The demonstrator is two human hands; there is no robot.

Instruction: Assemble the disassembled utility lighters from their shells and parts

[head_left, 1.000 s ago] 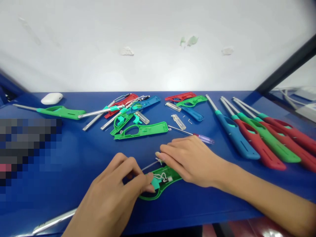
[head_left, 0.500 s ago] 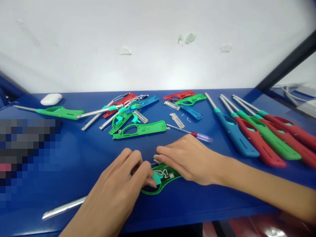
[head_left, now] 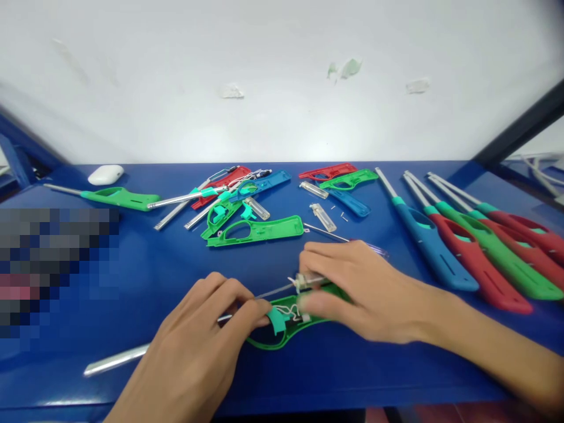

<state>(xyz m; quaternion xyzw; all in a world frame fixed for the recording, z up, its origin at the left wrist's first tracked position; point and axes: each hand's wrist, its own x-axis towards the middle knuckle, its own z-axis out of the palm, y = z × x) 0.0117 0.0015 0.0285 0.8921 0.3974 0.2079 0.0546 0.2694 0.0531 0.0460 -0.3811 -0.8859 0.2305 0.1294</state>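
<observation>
An opened green gas lighter's handle half [head_left: 285,339] lies on the blue table, hollow side up. My left hand [head_left: 205,332] is closed around its front end, thumb and fingers by the teal trigger [head_left: 277,321]. A metal barrel [head_left: 117,359] sticks out to the left beyond this hand. Between the thumb and fingers of my right hand [head_left: 356,291] is a clear fuel tank [head_left: 311,281], held just above the handle's rear part. From its tip a thin tube [head_left: 275,291] runs toward my left hand. White wires [head_left: 288,309] curl inside the handle.
Behind my hands lie a loose green handle half [head_left: 282,229], lighter parts and clear tanks [head_left: 324,217]. A screwdriver [head_left: 326,232] is partly hidden by my right hand. Several whole lighters [head_left: 434,247] lie right; a white case [head_left: 106,174] and a pixelated dark area [head_left: 53,258] are left.
My right hand has raised the fuel tank, which now shows between thumb and fingers with its tube stretched out. My left hand keeps its hold. The view has shifted slightly.
</observation>
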